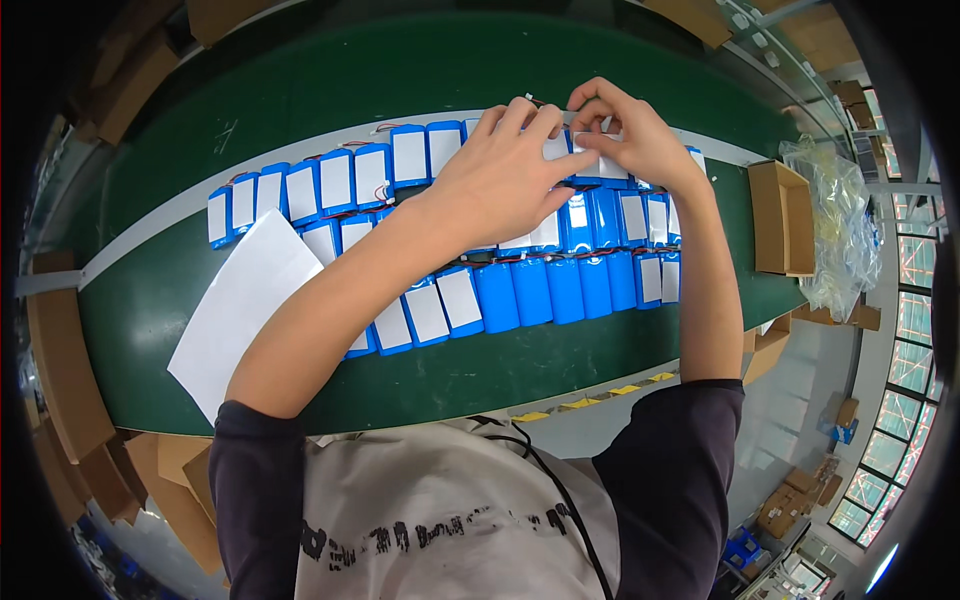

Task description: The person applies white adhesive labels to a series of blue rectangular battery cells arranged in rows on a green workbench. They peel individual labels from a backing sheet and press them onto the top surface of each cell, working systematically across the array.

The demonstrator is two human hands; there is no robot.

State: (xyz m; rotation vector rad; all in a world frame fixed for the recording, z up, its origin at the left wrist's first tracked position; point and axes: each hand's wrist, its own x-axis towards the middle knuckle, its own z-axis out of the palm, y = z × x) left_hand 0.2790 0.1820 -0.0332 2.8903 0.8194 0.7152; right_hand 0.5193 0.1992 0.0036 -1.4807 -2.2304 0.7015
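Blue battery packs (566,292) lie side by side in rows on the green table, many with a white label on the upper face. My left hand (508,175) rests over the far row, fingers spread and thumb stretched to the right. Just right of it, my right hand (632,135) has its thumb and fingers curled together at the edge of a white label (602,165) on a far-row pack. The fingertips partly hide this label's upper edge. Several packs in the near row show bare blue faces. A white sheet (245,310) lies beside my left forearm, over some packs.
A pale strip (160,222) runs across the green table (380,65) behind the packs. At the right end stand an open cardboard box (782,218) and clear plastic bags (835,230). More cardboard boxes (65,370) line the left edge. Thin wires with white connectors (381,192) stick out among the packs.
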